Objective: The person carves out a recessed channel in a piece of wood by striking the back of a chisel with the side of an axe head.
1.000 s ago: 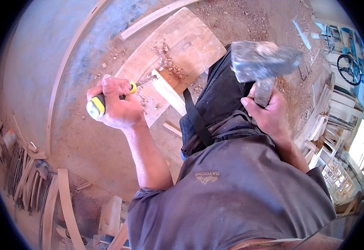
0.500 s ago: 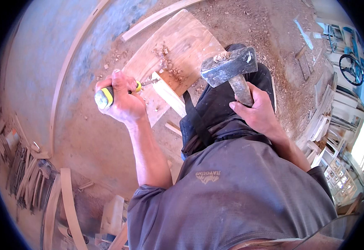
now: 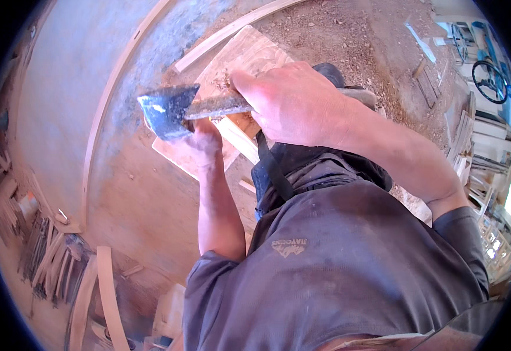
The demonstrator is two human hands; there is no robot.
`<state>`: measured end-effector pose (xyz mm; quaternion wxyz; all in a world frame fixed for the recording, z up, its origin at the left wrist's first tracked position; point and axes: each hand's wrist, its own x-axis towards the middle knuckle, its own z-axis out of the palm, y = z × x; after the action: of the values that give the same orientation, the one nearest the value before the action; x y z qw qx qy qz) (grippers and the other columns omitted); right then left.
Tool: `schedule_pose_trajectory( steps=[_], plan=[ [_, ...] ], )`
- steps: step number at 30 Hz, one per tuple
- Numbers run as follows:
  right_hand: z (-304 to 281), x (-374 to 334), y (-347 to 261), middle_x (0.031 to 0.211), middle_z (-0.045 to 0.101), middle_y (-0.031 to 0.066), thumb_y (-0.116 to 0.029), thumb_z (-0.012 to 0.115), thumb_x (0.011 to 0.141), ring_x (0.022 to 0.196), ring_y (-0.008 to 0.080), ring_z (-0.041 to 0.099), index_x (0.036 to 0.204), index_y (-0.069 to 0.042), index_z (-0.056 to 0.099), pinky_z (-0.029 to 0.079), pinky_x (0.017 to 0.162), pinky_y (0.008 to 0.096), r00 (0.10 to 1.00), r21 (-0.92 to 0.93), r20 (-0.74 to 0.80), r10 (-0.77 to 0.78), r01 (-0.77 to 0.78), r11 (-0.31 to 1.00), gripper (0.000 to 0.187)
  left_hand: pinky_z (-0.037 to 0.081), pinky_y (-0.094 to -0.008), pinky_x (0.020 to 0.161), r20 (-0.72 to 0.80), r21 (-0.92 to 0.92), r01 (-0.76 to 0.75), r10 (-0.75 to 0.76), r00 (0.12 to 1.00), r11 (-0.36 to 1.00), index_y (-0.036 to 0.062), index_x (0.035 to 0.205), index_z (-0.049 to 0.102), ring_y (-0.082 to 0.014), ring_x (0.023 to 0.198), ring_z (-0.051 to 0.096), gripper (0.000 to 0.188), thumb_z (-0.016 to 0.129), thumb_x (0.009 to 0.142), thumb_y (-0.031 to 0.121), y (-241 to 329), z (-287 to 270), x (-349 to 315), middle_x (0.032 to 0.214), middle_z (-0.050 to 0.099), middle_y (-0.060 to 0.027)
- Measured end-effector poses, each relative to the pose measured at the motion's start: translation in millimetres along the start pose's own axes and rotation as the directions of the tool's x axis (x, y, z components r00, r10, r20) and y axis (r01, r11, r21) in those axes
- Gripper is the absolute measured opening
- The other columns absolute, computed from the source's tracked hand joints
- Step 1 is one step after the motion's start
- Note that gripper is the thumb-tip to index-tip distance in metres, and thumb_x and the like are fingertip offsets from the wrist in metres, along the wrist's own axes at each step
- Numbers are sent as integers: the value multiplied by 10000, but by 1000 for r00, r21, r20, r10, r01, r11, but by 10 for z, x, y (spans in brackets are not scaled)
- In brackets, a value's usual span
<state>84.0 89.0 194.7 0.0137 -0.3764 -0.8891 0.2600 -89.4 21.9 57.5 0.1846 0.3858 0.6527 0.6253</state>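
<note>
My right hand is wrapped round the wooden handle of a hammer. The hammer's heavy dark metal head is over on the left, above my left hand, and covers most of its fingers. That left hand is closed round a chisel, which the hammer head hides now; the earlier frame shows its yellow and grey handle. Just right of my left hand lies a pale squared timber, partly covered by my right hand and the hammer handle. Beneath it is a wide flat board.
A long curved wooden strip lies on the floor at left, another strip beyond the board. Wood offcuts are piled at lower left. Shavings cover the ground at far right. A black wheel stands at the right edge.
My right hand has swung the hammer from above my right leg leftward, across the timber, to over my left hand. The chisel in my left hand has become hidden.
</note>
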Motion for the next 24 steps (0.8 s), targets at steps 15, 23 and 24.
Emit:
schedule_pose_trajectory(
  steps=[15,23,24],
  plan=[
    [-11,-257,-137,736,662,155,-91,693,847,658,367,678,1029,-47,548,525,601,495,994,-85,-36,99,-102,991,237,504,-331,711,477,-17,-32,36,878,999,14,891,665,-176,733,619,147,791,829,54,120,10,-47,800,649,-27],
    [381,-712,115,836,669,245,-142,699,876,824,421,682,1156,-6,588,519,728,448,879,379,9,478,-445,811,331,381,-304,504,82,-545,396,-422,903,739,63,730,524,-137,522,457,208,593,907,-23,-20,-291,340,583,501,-45],
    [396,-764,155,854,671,253,-146,704,874,848,424,680,1166,2,589,519,746,439,847,377,36,530,-503,778,346,403,-322,521,123,-485,325,-304,945,812,75,733,516,-141,514,451,234,593,926,-34,16,-278,262,566,476,-47]
  ],
)
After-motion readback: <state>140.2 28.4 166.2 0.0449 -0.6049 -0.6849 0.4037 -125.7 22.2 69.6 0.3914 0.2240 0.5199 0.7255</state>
